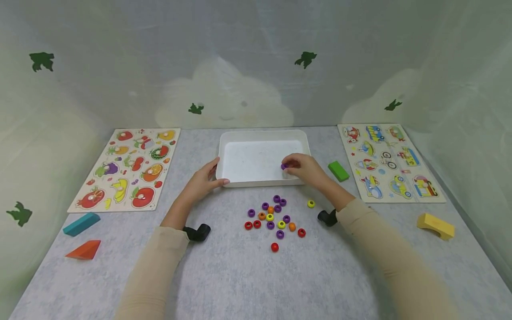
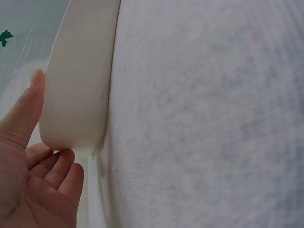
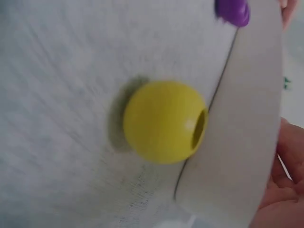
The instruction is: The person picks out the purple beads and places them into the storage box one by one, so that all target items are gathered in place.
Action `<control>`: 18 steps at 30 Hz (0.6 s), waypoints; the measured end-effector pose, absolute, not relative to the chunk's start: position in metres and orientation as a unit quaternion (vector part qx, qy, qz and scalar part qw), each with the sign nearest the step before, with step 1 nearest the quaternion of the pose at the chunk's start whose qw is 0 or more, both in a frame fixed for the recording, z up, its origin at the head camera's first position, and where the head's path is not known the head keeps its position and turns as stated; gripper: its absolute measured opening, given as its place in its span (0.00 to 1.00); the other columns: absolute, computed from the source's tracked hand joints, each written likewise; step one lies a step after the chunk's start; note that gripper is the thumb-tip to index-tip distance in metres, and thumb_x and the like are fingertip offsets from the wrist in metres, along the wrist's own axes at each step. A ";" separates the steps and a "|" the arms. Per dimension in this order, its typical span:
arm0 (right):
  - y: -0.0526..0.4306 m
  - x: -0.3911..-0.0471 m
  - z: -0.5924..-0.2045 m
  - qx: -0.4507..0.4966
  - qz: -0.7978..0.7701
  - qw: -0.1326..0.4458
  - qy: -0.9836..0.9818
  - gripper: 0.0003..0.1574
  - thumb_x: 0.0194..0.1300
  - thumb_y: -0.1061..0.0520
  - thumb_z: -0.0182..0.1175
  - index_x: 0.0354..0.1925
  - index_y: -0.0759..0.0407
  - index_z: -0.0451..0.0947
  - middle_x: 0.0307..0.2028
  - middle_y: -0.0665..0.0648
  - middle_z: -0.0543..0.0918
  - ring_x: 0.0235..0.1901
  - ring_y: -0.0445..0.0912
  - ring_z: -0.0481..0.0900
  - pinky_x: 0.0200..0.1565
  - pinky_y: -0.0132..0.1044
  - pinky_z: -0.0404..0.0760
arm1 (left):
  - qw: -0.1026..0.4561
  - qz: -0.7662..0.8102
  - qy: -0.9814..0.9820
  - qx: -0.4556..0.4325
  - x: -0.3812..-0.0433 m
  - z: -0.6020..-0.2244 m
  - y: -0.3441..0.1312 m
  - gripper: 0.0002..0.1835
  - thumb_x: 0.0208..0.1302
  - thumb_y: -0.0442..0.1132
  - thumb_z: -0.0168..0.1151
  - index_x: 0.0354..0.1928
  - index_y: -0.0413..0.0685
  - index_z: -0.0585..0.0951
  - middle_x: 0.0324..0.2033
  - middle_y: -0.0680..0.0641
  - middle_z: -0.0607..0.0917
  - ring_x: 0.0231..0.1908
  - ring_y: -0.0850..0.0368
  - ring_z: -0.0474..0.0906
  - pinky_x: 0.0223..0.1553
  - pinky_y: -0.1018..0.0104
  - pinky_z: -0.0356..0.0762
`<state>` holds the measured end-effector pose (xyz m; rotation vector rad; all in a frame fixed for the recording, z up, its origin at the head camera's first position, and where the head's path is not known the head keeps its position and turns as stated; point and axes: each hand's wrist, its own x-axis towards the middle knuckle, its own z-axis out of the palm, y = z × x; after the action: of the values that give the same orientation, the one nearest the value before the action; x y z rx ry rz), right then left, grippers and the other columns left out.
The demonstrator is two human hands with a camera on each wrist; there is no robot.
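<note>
A shallow white tray (image 1: 256, 161) sits at the back middle of the table. My left hand (image 1: 199, 181) grips its front left corner, thumb along the front wall and fingers at the left side. In the left wrist view, thumb and fingertips lie against the pale tray wall (image 2: 78, 80). Over the right part of the tray, my right hand (image 1: 307, 170) pinches a purple bead (image 1: 284, 166) between thumb and fingers. The right wrist view has a yellow bead (image 3: 161, 122) large in front, beside the tray wall, with that hand partly hidden behind the wall.
Several loose purple, red, orange and yellow beads (image 1: 270, 217) lie in front of the tray. A fruit puzzle board (image 1: 132, 169) is at left, a vehicle puzzle board (image 1: 386, 173) at right. Blocks surround them: green (image 1: 338, 171), yellow arch (image 1: 436, 226), blue (image 1: 81, 224), orange (image 1: 85, 250).
</note>
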<state>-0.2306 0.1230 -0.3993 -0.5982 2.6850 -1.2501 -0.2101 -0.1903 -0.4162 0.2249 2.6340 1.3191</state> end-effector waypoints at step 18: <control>0.113 -0.253 -0.410 -0.153 -0.370 0.115 0.909 0.12 0.51 0.59 0.58 0.37 0.58 0.73 0.33 0.53 0.74 0.34 0.44 0.70 0.39 0.35 0.70 | 0.088 0.452 0.884 0.082 -0.211 -0.415 -0.189 0.50 0.38 0.56 0.62 0.62 0.47 0.49 0.60 0.46 0.52 0.57 0.57 0.50 0.55 0.67 0.54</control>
<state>-0.2528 0.1135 -0.4100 -0.4489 2.6641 -1.0837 -0.2106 -0.1889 -0.4153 0.2455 2.6324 1.3450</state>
